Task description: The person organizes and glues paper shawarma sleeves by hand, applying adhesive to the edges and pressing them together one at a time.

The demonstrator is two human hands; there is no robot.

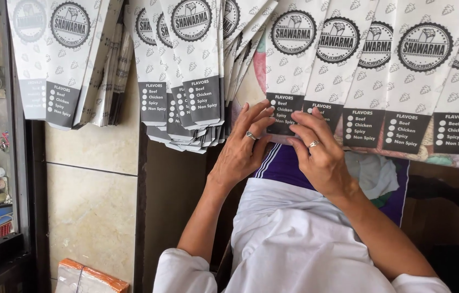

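A white paper sleeve (289, 81) is pressed at its dark lower end by the left hand (243, 149) and right hand (319, 152), fingers flat and spread, nothing clamped.

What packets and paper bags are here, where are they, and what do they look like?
Long white paper sleeves: fanned row at right, round black badges, dark grey end panels.
Sleeve stack: centre, same design.
Sleeve pile: upper left, same design.
Orange-and-white wrapped packets: on floor, bottom left.
Left hand and right hand: press one sleeve's dark end.
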